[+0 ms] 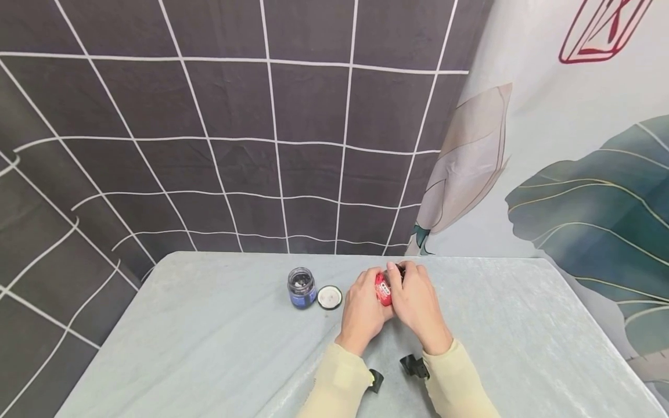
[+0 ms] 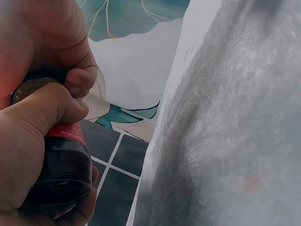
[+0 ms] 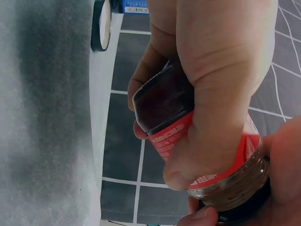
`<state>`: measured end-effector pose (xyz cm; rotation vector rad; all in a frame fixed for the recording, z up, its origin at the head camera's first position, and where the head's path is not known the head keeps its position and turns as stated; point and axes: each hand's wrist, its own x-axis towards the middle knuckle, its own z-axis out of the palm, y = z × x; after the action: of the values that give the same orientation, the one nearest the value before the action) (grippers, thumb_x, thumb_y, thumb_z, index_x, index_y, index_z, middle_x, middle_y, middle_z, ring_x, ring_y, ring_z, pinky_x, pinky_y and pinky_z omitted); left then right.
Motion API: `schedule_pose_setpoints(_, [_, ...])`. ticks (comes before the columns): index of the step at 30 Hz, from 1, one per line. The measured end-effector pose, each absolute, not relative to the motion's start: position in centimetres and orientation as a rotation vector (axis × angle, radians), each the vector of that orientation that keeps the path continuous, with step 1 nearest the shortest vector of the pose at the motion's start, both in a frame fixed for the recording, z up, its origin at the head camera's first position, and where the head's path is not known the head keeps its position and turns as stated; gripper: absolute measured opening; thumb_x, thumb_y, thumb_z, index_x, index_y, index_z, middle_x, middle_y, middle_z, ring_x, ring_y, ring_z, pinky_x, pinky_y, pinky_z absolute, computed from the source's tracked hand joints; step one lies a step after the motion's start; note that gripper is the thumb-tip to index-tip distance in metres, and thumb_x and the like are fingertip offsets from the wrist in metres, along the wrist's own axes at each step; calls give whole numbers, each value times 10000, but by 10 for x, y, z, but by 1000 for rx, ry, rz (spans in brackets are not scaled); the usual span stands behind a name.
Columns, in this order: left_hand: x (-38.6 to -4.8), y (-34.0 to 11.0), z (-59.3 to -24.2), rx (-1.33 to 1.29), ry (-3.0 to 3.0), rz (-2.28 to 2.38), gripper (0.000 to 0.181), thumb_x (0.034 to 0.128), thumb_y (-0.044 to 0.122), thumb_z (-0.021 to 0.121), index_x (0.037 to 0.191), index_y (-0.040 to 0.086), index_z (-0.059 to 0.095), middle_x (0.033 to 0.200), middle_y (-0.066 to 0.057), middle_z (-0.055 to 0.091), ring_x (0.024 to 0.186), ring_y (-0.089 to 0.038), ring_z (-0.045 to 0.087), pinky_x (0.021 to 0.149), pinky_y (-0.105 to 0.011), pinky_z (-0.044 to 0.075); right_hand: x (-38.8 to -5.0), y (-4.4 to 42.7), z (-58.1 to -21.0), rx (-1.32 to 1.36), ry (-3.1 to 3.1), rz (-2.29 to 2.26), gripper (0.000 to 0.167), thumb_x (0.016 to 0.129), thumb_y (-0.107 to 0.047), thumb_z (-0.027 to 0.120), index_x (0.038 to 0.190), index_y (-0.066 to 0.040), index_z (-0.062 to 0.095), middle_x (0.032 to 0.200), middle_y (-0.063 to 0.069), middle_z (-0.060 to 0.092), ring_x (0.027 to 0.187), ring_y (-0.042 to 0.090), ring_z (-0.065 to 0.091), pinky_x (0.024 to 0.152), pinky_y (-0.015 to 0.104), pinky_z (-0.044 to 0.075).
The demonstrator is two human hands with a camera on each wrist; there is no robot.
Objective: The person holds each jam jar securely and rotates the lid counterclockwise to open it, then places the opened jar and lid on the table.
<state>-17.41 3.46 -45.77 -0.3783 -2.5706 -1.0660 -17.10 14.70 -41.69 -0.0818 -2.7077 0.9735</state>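
A glass jar with a red label (image 1: 383, 289) and dark contents is held up between both hands. My left hand (image 1: 362, 307) grips it around the body, with the thumb (image 2: 54, 106) across the red label. On the other side, my right hand (image 1: 418, 299) holds the jar's dark lid (image 3: 244, 207), its fingers curled at the rim. The lid looks seated on the glass neck; how tight it is cannot be seen. In the right wrist view the jar is tilted, its dark base (image 3: 162, 101) toward the upper left.
Left of the hands stands an uncovered glass jar with a blue label (image 1: 302, 288), dark residue inside. Beside it lies a round lid (image 1: 330, 298), pale inner side up. A pale grey cloth covers the table (image 1: 209, 348). A dark gridded curtain (image 1: 308, 104) hangs behind.
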Motion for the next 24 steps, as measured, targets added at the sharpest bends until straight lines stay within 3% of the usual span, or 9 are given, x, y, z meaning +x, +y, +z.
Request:
schedule_pose_setpoints(15, [-174, 32, -456, -374, -2551, -1075, 602, 698, 269, 901, 1203, 113, 613, 1060, -32, 668, 924, -210, 675, 821, -327, 549, -172, 144, -420, -31, -2659, 983, 501, 1074, -357, 395, 1195, 73, 623, 1114, 267, 617, 1073, 383, 572, 917, 545, 465])
schedule_pose_setpoints(24, [-173, 31, -455, -375, -2541, -1092, 553, 693, 286, 881, 1170, 123, 654, 1037, -22, 708, 928, -191, 692, 814, -305, 548, -173, 144, -421, 24, -2639, 972, 433, 1066, -305, 418, 1103, 62, 645, 1059, 239, 610, 1024, 369, 580, 897, 535, 471])
